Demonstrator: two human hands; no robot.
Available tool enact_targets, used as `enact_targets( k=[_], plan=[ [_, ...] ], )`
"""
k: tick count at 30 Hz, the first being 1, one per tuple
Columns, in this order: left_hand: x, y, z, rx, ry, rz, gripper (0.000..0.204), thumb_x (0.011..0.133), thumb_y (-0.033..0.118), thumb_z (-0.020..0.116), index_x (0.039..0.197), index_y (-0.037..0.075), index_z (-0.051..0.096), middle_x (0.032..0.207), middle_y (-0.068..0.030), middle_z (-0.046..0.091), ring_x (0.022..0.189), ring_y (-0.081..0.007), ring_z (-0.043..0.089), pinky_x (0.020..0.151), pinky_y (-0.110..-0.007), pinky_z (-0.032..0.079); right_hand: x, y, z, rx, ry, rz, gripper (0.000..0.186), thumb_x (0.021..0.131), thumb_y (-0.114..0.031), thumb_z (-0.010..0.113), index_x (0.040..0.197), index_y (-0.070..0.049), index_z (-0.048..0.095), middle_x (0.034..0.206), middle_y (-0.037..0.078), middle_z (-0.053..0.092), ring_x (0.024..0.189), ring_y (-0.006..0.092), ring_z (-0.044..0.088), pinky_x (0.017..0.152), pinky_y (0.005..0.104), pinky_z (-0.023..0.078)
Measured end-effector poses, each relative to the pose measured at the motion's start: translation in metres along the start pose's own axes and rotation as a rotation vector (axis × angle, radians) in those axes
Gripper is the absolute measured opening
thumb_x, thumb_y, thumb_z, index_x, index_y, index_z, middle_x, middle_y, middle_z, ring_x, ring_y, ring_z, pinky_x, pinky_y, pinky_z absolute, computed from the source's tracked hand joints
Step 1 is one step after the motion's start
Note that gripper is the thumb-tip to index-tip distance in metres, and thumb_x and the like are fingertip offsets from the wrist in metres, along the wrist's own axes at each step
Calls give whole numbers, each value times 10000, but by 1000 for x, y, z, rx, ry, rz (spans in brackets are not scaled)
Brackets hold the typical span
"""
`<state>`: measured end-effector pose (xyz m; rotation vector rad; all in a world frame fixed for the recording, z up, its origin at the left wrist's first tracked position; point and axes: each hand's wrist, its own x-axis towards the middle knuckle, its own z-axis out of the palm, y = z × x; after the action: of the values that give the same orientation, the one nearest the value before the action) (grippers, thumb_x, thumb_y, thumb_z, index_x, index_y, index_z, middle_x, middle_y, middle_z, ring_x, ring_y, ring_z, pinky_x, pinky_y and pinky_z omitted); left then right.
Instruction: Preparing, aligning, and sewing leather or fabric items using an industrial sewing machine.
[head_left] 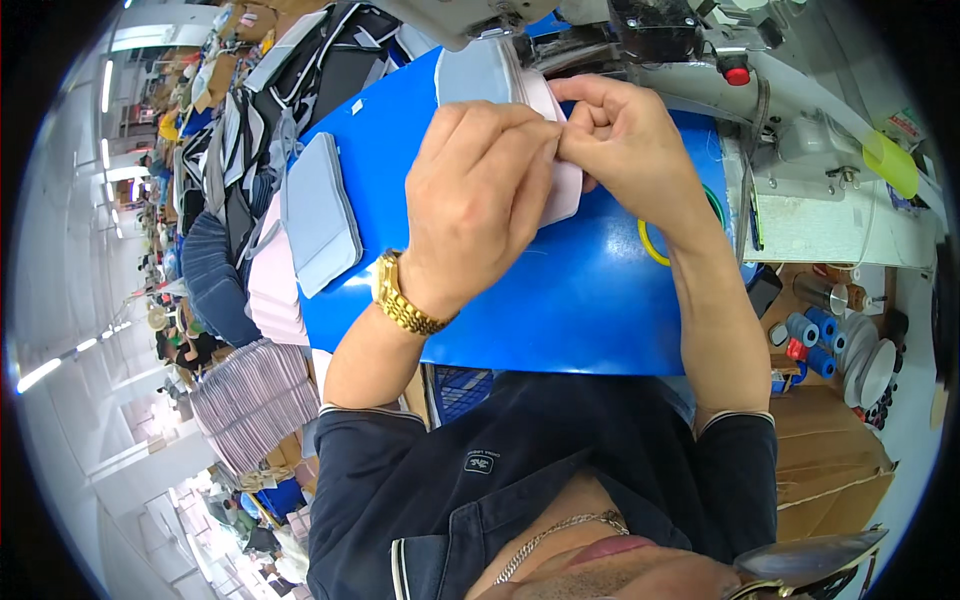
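My left hand [475,190], with a gold watch [400,295] on its wrist, is closed with its fingertips drawn together over a pink and grey fabric panel [565,195]. Against those fingertips press the thumb and bent fingers of my right hand [625,140], closed at the panel's right edge. The exact pinch point is partly hidden by the fingers. Grey layers [470,75] of fabric lie just beyond my left hand, below the sewing machine head [480,15]. Another padded grey panel [325,215] rests on the blue work surface [570,310] at the left.
Pink panels [275,280] and a striped stack [255,400] stand at the left. A yellow ring [650,243] lies beside my right forearm. The machine carries a red button [736,75]. Blue thread spools [822,325] and a cardboard box [830,460] are at the right.
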<state>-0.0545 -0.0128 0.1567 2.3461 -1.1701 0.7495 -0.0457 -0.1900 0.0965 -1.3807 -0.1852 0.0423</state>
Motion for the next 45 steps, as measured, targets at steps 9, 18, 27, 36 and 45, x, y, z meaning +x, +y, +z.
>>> enact_targets(
  k=[9, 18, 27, 36, 45],
  plan=[
    [16, -38, 25, 67, 19, 91, 249, 802, 40, 790, 1043, 29, 723, 1026, -96, 711, 928, -300, 645, 805, -379, 545, -1, 0, 4, -73, 104, 7, 303, 892, -84, 689, 1138, 93, 703, 624, 47, 635, 562, 107, 632, 543, 275, 539],
    [-54, -23, 35, -229, 255, -493, 201, 881, 83, 814, 1030, 32, 689, 1031, -121, 689, 941, -262, 651, 811, -352, 533, -49, 0, 42, -18, 173, -188, 229, 954, -132, 683, 1105, 31, 739, 746, 148, 699, 655, 144, 684, 627, 329, 545],
    [-37, -29, 15, 138, 117, -26, 470, 878, 75, 720, 1341, 81, 641, 1482, -177, 537, 1286, -376, 548, 1022, -459, 469, -31, 6, 53, 332, -26, -34, 448, 1038, -146, 604, 1438, 50, 557, 1272, 121, 693, 1139, 150, 647, 979, 315, 518],
    [-14, -62, -4, 260, -14, 258, 462, 836, 73, 723, 1297, 44, 708, 1411, -106, 633, 1154, -315, 651, 949, -402, 561, -10, 5, 33, -50, 114, 99, 368, 974, -342, 728, 917, 17, 785, 741, 77, 745, 620, 97, 632, 600, 267, 492],
    [-14, -39, -7, 215, -201, 100, 306, 837, 81, 715, 1141, 98, 746, 1115, -11, 696, 1039, -233, 611, 874, -380, 427, 6, 65, 58, 306, 61, 236, 491, 1044, -392, 647, 930, 71, 762, 804, 156, 763, 725, 212, 754, 694, 316, 606]
  ],
)
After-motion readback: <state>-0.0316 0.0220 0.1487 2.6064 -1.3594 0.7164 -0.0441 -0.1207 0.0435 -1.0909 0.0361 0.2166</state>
